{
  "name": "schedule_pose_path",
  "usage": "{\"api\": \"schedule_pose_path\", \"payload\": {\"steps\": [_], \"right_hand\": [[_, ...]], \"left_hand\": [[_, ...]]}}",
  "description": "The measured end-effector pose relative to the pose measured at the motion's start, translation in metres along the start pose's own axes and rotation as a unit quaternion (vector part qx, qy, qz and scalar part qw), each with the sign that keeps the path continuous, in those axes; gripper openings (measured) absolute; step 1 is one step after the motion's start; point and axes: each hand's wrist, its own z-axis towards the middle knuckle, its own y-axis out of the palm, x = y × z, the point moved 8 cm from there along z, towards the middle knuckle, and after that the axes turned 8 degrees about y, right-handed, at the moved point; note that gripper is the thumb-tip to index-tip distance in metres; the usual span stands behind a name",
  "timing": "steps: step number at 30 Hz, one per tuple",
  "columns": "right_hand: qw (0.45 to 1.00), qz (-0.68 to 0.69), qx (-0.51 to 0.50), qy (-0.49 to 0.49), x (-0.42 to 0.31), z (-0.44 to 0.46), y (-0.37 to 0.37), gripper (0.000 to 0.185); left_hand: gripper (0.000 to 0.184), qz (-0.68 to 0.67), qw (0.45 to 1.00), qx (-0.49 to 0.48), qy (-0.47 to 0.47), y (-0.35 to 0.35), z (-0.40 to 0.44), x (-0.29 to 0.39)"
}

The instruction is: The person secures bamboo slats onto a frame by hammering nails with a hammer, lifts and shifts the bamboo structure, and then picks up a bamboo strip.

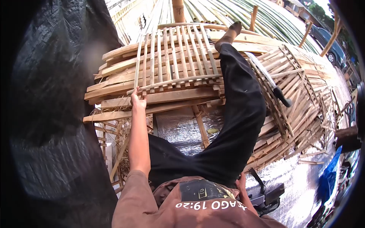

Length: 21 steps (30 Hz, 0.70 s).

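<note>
My left hand [138, 99] is closed around the near left corner of a bamboo slat panel [169, 57]. Thin upright slats cross its near rail, and it lies over stacked wooden planks [114, 91]. Down by my hip is my right hand [241, 183], partly hidden by my clothing; its fingers do not show clearly. Beside it sits a dark grey case or device with a black strap [268, 195]. To the right of my outstretched leg, a long knife with a black handle [281, 97] rests on bamboo pieces.
More slatted bamboo panels [273, 91] are piled on the right. A black plastic sheet [57, 114] hangs at the left. Long bamboo poles [213, 13] lie beyond the planks, near a bamboo post [178, 11]. A blue car [327, 41] stands far right.
</note>
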Motion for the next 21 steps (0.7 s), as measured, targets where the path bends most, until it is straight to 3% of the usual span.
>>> {"api": "schedule_pose_path", "payload": {"steps": [1,4,8,12,14,18,20,21], "right_hand": [[0.999,0.03,-0.015,-0.037,-0.006,0.0,0.002,0.061],[1.0,0.01,-0.017,0.022,-0.018,-0.005,0.002,0.066],[0.991,-0.001,-0.034,0.131,0.017,-0.01,-0.002,0.06],[0.99,0.024,0.017,0.139,-0.03,-0.013,0.007,0.057],[0.99,0.017,0.063,0.123,-0.013,-0.015,0.0,0.055],[0.989,-0.108,0.066,0.079,-0.018,-0.022,-0.009,0.049],[0.937,-0.333,0.042,0.099,-0.001,-0.027,-0.012,0.053],[0.938,-0.329,0.043,0.098,-0.014,-0.026,-0.009,0.053]], "left_hand": [[0.02,0.027,0.999,-0.022,0.005,-0.005,0.004,-0.001],[0.021,0.047,0.996,-0.079,-0.011,-0.016,0.01,-0.012],[0.023,0.054,0.996,-0.065,0.003,-0.02,-0.007,-0.016],[0.027,0.098,0.989,-0.097,0.048,-0.021,-0.01,-0.015],[0.027,0.122,0.984,-0.117,0.054,-0.019,-0.007,-0.013],[0.028,0.17,0.974,-0.14,0.046,-0.012,-0.023,-0.009],[0.028,0.178,0.972,-0.146,0.042,-0.015,-0.026,-0.009],[0.028,0.179,0.972,-0.149,0.044,-0.015,-0.027,-0.009]]}}
